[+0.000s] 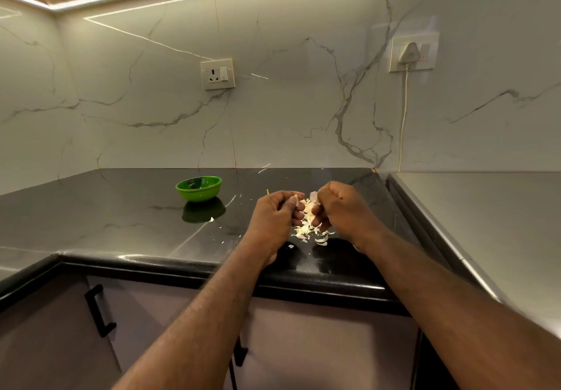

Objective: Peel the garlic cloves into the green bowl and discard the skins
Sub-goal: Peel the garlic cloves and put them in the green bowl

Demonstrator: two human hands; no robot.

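Garlic clove, pale, sits between the fingertips of both hands above the front half of the desk. Nearest, below the rounded black desk edge, cabinet doors carry a black handle. Left hand: grip closed, thumb and curled fingers pinching the clove. Right hand: grip closed likewise, fingers curled on the clove's other side. Loose skins lie heaped on the desk directly under the hands, with stray flecks scattered leftward. Green bowl stands upright farther back and left, well apart from the hands; its contents cannot be told. Glossy dark stone stretches open to the left and behind the bowl. A paler grey surface adjoins on the right. Behind, the veined marble wall bears a socket and a plugged white cord.
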